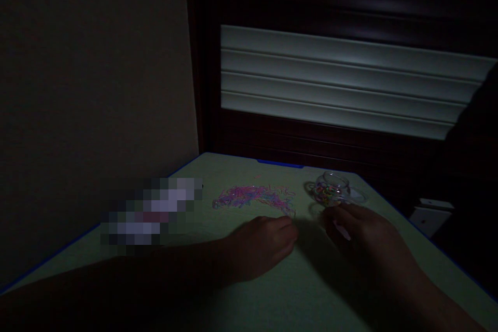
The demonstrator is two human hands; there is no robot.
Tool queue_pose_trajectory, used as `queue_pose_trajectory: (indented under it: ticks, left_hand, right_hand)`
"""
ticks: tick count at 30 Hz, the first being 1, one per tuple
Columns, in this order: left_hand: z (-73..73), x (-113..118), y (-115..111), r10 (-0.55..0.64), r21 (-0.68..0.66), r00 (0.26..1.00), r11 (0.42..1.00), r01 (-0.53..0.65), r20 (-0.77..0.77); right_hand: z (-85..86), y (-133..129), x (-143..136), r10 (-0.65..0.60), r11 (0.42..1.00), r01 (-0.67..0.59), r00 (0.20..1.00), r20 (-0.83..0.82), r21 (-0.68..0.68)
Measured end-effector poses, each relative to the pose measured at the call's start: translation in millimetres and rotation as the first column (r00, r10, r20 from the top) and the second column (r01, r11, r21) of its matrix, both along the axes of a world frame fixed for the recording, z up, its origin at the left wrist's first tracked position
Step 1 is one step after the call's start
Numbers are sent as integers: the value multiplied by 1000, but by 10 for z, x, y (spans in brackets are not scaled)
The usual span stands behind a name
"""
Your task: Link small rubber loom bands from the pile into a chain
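Observation:
A loose pile of small pink, purple and blue rubber bands (252, 196) is spread across the pale green table (249, 301). Just in front of its right end, my left hand (264, 246) rests low with its fingers curled together; their tips are hidden, and any held thing cannot be made out. Farther right stands a small clear jar (335, 180) with multicoloured bands inside. My right hand (365, 231) is in front of the jar, thumb and fingers pinched together. Whatever is in that pinch is too dark and small to name.
A clear round lid-like piece (357, 196) lies beside the jar. A blurred-out, pixelated object (151, 212) lies at the table's left. Behind are a wall (97, 62) and a dark panel with pale slats (330, 78). A white box (431, 215) stands past the right edge.

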State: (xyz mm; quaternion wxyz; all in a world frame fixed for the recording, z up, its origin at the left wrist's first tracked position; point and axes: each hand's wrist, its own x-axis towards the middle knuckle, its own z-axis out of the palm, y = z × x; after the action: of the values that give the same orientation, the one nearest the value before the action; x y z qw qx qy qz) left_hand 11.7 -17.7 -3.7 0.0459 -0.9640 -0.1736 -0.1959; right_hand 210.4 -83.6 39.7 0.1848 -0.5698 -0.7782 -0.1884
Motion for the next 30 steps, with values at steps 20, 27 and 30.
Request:
queue_pose_trajectory:
  ticks: [20,27,30]
  left_hand:
    - [-2,3,-2,25,9,1000,1000,-25,-18]
    - [-21,16,8,11,72,1000,997,-10,-13]
    - [-34,18,21,4,79,1000,997,-3,-12]
  right_hand:
    - [110,-53,130,-386,922,378,867,316,89]
    - [136,-63,121,-382,924,370,870,311,100]
    - [139,-65,117,-383,923,372,871,309,94]
